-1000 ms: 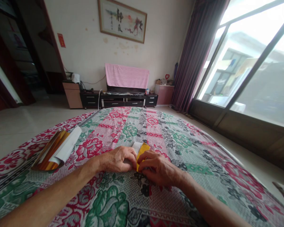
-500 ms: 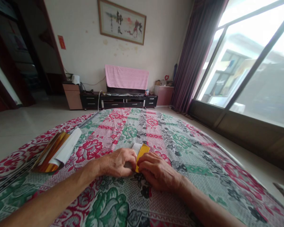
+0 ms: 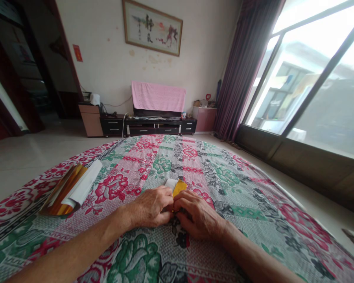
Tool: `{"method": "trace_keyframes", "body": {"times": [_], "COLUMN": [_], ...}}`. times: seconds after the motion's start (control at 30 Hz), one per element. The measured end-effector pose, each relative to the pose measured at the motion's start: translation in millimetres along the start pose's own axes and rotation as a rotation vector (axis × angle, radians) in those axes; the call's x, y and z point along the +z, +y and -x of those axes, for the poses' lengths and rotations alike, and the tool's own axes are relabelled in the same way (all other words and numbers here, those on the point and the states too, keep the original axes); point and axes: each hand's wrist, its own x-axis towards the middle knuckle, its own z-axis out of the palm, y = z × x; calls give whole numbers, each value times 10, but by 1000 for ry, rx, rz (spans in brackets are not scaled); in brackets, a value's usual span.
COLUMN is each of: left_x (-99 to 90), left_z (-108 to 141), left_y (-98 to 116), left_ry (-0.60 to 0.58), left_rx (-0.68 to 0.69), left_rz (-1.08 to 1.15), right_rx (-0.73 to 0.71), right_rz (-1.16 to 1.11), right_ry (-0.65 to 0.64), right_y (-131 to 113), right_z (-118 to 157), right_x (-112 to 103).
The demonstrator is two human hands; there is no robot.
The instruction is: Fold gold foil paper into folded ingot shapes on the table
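A small folded piece of paper, gold on its right side (image 3: 180,187) and white on its left, lies on the flowered cloth between my hands. My left hand (image 3: 153,205) pinches its near left part, fingers bent and pressed together. From the right, my right hand (image 3: 197,212) grips the gold edge with curled fingers. The fingertips of both hands nearly meet at the near end of the paper and cover it there.
Loosely rolled gold and white sheets (image 3: 76,188) lie on the left of the cloth-covered table (image 3: 162,149). Beyond its far edge stand a low black cabinet (image 3: 153,129) and a pink-draped screen (image 3: 159,95). A window is at the right.
My left hand has moved slightly right and nearer to me, closer to my right fingertips. Less of the gold strip's near end shows between the hands.
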Motion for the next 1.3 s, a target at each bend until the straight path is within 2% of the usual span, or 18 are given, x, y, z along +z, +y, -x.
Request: {"method": "trace_keyframes", "body": {"times": [0.13, 0.27, 0.5, 0.87, 1.1, 1.17, 1.3], "left_x": [-2, -46, -21, 48, 34, 30, 36], "left_z": [1, 16, 2, 9, 3, 0, 6], "left_y": [-18, -33, -25, -86, -78, -77, -108], "left_ry": [1, -24, -2, 28, 21, 22, 10], "left_rx": [23, 45, 5, 14, 14, 10, 10], "left_rz": [14, 88, 76, 95, 103, 107, 143], "right_rx": [20, -20, -64, -173, -194, -175, -41], "right_rz": [-22, -51, -129, 32, 102, 51, -95], "right_ry": [2, 1, -9, -11, -72, -57, -22], "right_y": [5, 14, 23, 19, -29, -25, 14], "right_z": [3, -2, -8, 11, 14, 25, 44], "right_x": [8, -6, -49, -77, -122, -114, -86]}}
